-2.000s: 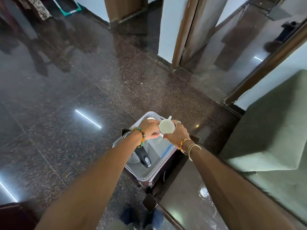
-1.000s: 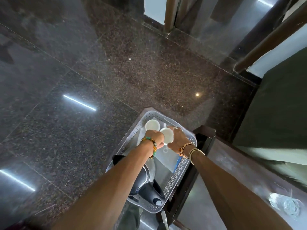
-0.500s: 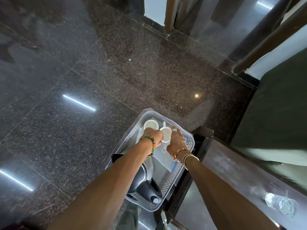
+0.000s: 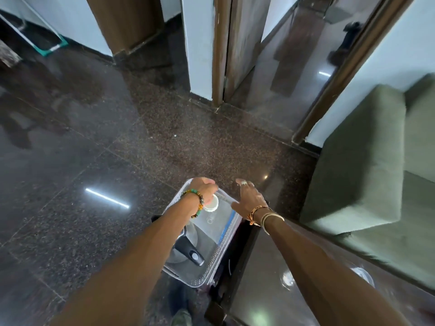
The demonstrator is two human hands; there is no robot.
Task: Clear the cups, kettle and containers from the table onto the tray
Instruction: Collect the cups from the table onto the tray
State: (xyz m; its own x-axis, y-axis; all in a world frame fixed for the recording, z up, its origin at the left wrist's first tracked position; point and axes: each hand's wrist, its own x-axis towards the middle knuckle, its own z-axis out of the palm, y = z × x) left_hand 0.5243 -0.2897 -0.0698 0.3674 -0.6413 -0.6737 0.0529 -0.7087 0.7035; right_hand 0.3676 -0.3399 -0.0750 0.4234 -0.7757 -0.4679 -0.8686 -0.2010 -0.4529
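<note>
R hand off the cup
Spread open just right of the tray, lower centre of frame; L hand shifted to tray's far end, partly over cup.

A green sofa fills the right; polished dark floor spreads left, a wooden door frame at top centre.

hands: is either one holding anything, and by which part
The right hand holds nothing, spread open beside the tray. The left hand is curled at the tray's far corner, by a white cup; whether it grips anything cannot be told.
</note>
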